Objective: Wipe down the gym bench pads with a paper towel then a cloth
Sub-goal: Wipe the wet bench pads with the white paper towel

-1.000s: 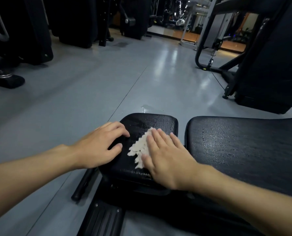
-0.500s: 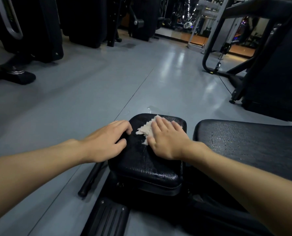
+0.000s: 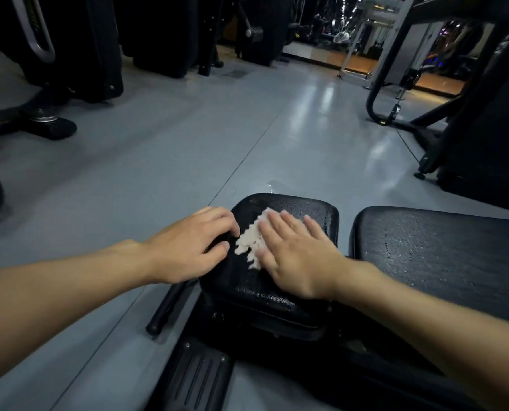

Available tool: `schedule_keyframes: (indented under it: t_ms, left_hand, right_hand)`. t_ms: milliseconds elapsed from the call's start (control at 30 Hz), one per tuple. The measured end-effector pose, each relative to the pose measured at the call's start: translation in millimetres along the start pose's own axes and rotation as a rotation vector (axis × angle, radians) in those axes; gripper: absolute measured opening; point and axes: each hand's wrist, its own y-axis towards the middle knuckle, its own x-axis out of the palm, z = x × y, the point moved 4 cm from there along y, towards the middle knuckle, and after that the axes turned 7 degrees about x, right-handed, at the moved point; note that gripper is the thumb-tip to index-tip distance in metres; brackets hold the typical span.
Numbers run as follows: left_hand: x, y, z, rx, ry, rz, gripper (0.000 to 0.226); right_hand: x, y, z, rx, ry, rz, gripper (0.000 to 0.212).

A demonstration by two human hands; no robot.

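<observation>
A small black seat pad [image 3: 309, 215] of the gym bench lies in front of me, its surface speckled with wet drops. A crumpled white paper towel [image 3: 248, 240] rests on the pad's left half. My right hand [image 3: 299, 258] lies flat on the towel, fingers spread, pressing it onto the pad. My left hand [image 3: 192, 244] curls over the pad's left edge and holds it. To the right, across a narrow gap, the long black back pad [image 3: 443, 253] also shows wet drops. No cloth is in view.
Grey gym floor [image 3: 158, 161] stretches ahead. Black machines [image 3: 78, 54] stand at far left and back. A machine frame [image 3: 484, 123] stands at right. Below the seat pad are the bench's black base [image 3: 196, 378] and a short black bar [image 3: 167, 307].
My right hand slid the paper towel from the pad's near side to its far edge, then back toward me to the middle. My left hand stayed on the pad's left edge.
</observation>
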Motion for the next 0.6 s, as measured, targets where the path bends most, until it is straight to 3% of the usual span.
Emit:
schedule_keyframes:
  t_ms: [167,267,367,500,600]
  left_hand:
    - [-3,-15,2,0.009,0.095,-0.189,0.067]
    - [-7,-19,1,0.029,0.153,-0.243,0.074]
    - [-10,-18,3,0.044,0.138,-0.208,0.056]
    - [-8,-14,2,0.029,0.031,-0.09,0.011]
    - [-8,-11,0,-0.014,-0.034,-0.047,0.009]
  right_hand:
    - [-4,90,25,0.202,0.03,-0.038,0.062]
    - [-4,95,22,0.212,0.006,-0.011,0.061]
    - [-5,58,6,0.064,-0.013,-0.02,0.062]
    - [-3,-20,-20,-0.149,-0.042,-0.014,0.07]
    - [-3,-57,-28,-0.252,-0.076,-0.014,0.073]
